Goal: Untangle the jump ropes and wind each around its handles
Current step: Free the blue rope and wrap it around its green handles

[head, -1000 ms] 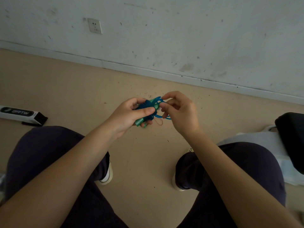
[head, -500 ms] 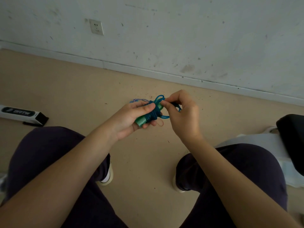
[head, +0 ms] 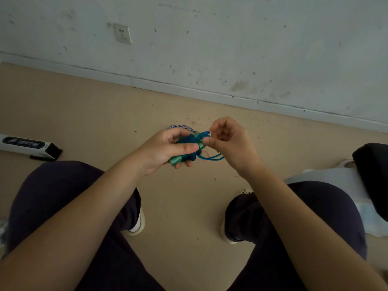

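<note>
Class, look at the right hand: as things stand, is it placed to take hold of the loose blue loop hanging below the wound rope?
Probably yes. The right hand sits beside the loose blue loop, with nothing between them.

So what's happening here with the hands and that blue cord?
A seated person is winding a blue rope around its green handles. The left hand grips the bundle, thumb pressed on top. The right hand pinches a rope loop at the bundle's end. A short loop hangs loose beneath.

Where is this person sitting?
Probably indoors in a plain, bare room: a scuffed white painted wall with a white wall socket, a white baseboard, and a dusty beige floor.
</note>
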Demonstrator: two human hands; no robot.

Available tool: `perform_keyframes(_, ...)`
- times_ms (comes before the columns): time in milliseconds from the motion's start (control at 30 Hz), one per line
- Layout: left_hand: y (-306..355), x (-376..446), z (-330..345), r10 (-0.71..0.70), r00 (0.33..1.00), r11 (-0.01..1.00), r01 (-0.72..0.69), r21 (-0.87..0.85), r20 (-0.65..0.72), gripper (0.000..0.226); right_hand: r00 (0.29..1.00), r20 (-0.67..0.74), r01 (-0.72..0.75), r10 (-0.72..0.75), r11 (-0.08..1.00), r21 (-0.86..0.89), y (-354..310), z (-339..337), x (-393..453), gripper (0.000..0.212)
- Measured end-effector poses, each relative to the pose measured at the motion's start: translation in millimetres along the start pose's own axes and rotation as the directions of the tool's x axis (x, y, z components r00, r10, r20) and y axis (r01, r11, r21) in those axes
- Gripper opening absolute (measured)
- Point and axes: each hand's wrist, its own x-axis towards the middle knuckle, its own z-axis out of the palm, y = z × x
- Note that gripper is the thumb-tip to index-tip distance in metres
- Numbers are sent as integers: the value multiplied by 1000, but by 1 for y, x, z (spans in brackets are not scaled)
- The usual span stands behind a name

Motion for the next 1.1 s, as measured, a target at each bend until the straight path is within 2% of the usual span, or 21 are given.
perform_keyframes(100, 0, 1, -2, -26, 999, 999, 25, 24, 37, 30, 996, 90, 9, -3, 998, -64, -1, -4, 0, 26)
perform_keyframes(200, 0, 3, -3, -58, 998, 998, 57, 27, 37, 32, 998, 63, -14, 23, 989, -149, -1, -3, 2, 18)
perform_keyframes(300, -2, 4, -4, -75, 997, 995, 74, 66, 10, 24, 997, 59, -35, 45, 988, -148, -3, -2, 1, 22)
perform_keyframes(367, -3, 5, -4, -83, 997, 992, 83, 98, -3, 29, 998, 55, -32, 39, 993, -113, -3, -1, -1, 28)
perform_keyframes(467, -2, 4, -6, -83, 996, 993, 82, 87, 12, 40, 1000, 5, -15, 16, 991, -131, -3, 3, -3, 29)
perform_keyframes(600, -5, 5, -1, -69, 997, 998, 69, -5, -46, 33, 997, -69, 11, -20, 992, -126, 3, 7, 1, 22)
perform_keyframes(733, -8, 8, 2, -74, 987, 996, 66, -62, -140, 18, 990, -94, 76, -100, 970, -230, 10, 13, 3, 28)
perform_keyframes(1000, -7, 9, 5, -77, 991, 996, 71, -55, -114, 23, 964, -230, 71, -133, 963, -258, 10, 14, 1, 14)
perform_keyframes(1100, -8, 10, 6, -84, 990, 995, 77, -63, -116, 24, 964, -234, 73, -130, 969, -237, 9, 18, -1, 13)
